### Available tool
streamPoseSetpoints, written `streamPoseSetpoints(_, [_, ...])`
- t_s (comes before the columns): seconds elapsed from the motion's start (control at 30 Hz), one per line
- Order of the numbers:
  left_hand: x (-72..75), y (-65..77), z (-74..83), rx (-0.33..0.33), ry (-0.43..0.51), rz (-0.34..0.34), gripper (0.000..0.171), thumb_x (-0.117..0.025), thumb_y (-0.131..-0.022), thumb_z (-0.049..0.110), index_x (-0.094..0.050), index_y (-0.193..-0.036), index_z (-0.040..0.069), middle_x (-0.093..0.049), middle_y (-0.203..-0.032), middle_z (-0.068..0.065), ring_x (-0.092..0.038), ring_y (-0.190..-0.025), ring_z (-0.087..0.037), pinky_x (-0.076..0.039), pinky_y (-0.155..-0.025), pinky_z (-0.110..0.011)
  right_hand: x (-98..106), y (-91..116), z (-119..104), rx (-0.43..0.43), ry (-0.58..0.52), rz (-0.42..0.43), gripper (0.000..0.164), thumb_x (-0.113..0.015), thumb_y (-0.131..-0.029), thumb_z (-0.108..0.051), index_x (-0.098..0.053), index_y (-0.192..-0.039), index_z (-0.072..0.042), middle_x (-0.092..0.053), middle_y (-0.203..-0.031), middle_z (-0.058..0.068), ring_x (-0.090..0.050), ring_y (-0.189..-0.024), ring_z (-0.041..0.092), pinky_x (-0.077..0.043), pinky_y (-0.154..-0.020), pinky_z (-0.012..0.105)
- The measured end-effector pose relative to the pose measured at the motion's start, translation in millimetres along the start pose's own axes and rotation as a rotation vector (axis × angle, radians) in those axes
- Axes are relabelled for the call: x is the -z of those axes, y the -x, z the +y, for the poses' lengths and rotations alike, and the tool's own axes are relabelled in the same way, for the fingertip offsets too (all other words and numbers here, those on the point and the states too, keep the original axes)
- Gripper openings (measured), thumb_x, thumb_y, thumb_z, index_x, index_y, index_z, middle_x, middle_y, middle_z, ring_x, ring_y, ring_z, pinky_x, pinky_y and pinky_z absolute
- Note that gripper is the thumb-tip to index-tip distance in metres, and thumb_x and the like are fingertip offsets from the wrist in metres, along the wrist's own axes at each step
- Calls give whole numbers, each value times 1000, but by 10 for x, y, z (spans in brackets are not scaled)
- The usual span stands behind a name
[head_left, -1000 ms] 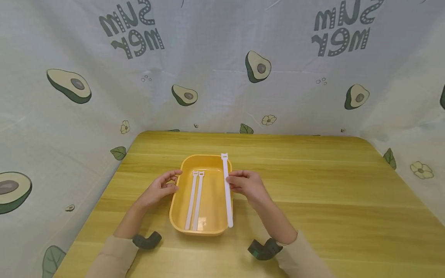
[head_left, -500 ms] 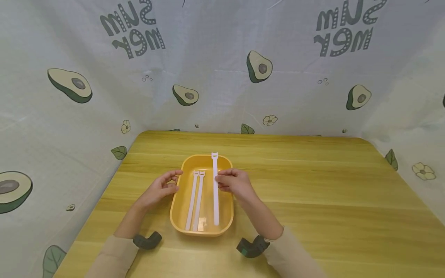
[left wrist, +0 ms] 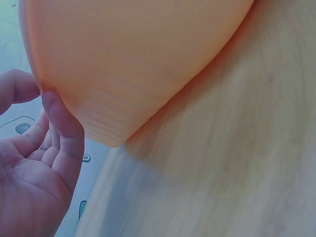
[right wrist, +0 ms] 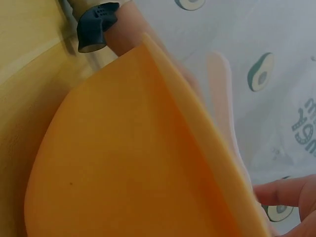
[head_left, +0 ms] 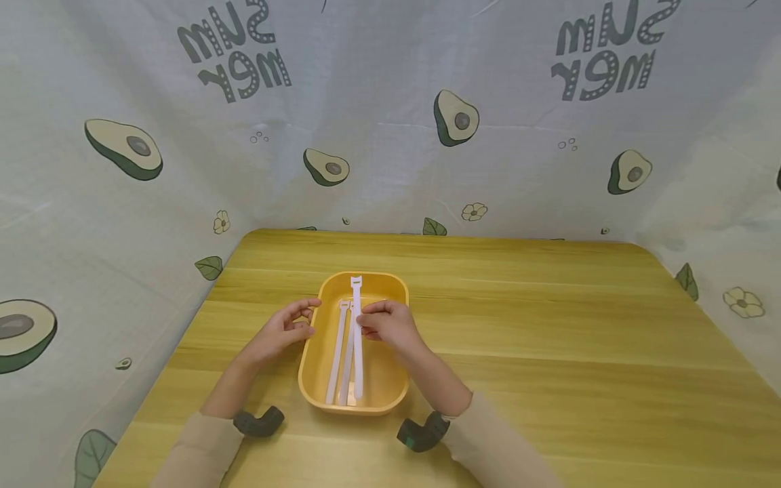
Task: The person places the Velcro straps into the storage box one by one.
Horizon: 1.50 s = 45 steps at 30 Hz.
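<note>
On the table stands a deep yellow plastic tray point(head_left: 387, 386) with rounded corners. My left hand point(head_left: 282, 333) grips its left rim between thumb and index finger; the left wrist view shows these fingertips at the edge of the tray wall point(left wrist: 128, 54). Inside lie two white Velcro cable ties with slotted heads, the left one point(head_left: 335, 359) mostly uncovered. Over the tray my right hand point(head_left: 393, 329) pinches a third white Velcro cable tie point(head_left: 358, 369) near its middle, slotted head away from me. It partly overlaps the right-hand tie point(head_left: 346, 373) in the tray.
The wood-grain table point(head_left: 549, 339) extends to the right of the tray. A white curtain point(head_left: 390, 183) printed with avocados hangs behind and at both sides. Dark wrist cameras, left point(head_left: 259, 422) and right point(head_left: 423, 432), sit close over the table near the tray's front.
My right hand has carried the held cable tie leftward, from the tray's right rim to just over the two lying ties. The left hand has stayed at the rim.
</note>
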<state>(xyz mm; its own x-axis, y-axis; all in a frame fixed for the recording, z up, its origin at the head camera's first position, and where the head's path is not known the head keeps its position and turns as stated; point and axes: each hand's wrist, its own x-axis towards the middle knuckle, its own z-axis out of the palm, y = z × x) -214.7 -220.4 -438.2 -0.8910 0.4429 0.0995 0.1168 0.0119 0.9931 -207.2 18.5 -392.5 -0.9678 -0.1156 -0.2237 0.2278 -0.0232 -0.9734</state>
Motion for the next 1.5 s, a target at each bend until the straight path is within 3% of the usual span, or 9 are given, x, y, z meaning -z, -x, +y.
streamPoseSetpoints(0.37, [-4, -18, -6, -4, -16, -1, 53, -56, -91, -5, -34, -138, -15, -37, -107, -13, -49, -74, -6, -48, -73, -19, -36, -72, 51, 17, 43, 2, 11, -65, -86, 3, -62, -97, 7, -65, -80, 10, -59, -62, 13, -52, -60, 23])
streamPoseSetpoints(0.7, [-29, -24, 16, 32, 5, 4, 55, -56, -91, -4, -34, -141, -12, -35, -111, -13, -49, -76, -7, -48, -73, -19, -70, -112, 81, -47, 83, 21, 11, -67, -83, 8, -61, -93, 8, -64, -75, 11, -60, -57, 12, -55, -58, 25])
streamPoseSetpoints(1.23, [-16, -3, 16, 10, 7, -12, 54, -55, -92, -5, -33, -140, -14, -35, -107, -12, -48, -75, -7, -47, -72, -19, -119, -133, 181, -27, 422, 120, 15, -71, -76, 4, -60, -84, -1, -58, -62, 5, -57, -49, 11, -47, -49, 21])
streamPoseSetpoints(1.5, [0, 15, 10, 3, 5, -12, 55, -55, -92, -5, -32, -141, -14, -35, -107, -12, -48, -74, -6, -48, -72, -19, -145, -131, 183, -56, 482, 137, 11, -65, -73, 6, -61, -79, -2, -56, -54, 2, -53, -48, 11, -39, -44, 19])
